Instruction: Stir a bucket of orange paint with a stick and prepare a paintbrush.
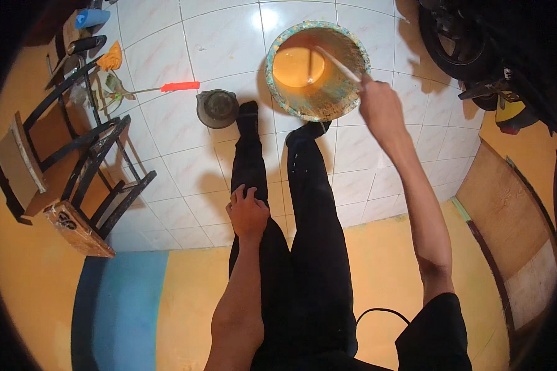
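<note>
My right hand (380, 111) is closed around a pale stick (342, 65) whose lower end reaches into a paint-stained bucket (275, 99). Orange-yellow paint (298, 65) lies in the bottom of that bucket, and dried splashes cover its wall and rim. Resting on my left leg just at the knee, my left hand (249, 211) has its fingers apart and holds nothing. A dark grey dipper or small pot (218, 108) stands on the floor left of the bucket, close to my left foot.
An orange-handled tool (179, 86) lies left of the dipper, near an orange cloth-like lump (110, 57). Black-framed wooden stools or chairs (80, 229) stand at the left. At the upper right is a motorbike wheel (445, 40). White tiles (223, 46) cover the floor.
</note>
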Available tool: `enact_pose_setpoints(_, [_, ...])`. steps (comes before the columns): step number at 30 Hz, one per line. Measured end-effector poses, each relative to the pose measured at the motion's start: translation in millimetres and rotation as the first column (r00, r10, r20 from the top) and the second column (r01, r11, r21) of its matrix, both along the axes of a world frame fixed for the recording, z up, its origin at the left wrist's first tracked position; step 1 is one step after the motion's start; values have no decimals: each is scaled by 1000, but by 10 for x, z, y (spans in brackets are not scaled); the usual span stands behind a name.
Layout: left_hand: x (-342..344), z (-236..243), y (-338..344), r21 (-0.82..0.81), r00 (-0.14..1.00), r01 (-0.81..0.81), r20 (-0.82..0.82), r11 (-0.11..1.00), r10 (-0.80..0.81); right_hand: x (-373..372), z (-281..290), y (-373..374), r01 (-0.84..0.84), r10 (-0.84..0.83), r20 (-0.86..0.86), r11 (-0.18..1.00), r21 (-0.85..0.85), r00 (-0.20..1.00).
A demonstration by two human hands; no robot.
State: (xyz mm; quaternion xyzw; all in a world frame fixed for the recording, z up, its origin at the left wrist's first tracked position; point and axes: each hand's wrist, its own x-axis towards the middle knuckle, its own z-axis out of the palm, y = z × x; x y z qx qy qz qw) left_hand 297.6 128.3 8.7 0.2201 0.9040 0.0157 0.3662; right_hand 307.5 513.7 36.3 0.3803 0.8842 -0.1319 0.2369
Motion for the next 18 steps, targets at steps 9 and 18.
enact_pose_setpoints(9, [1, -6, -42, -77, 998, -52, -30, 996, 50, -69, 66, 134, 91, -90, 60, 995, -25, 994])
enact_pose_setpoints(18, [18, 13, 55, -196, 994, -93, -83, 976, 78, 46, -127, 28, 9, -30, -111, 982, -186, 993])
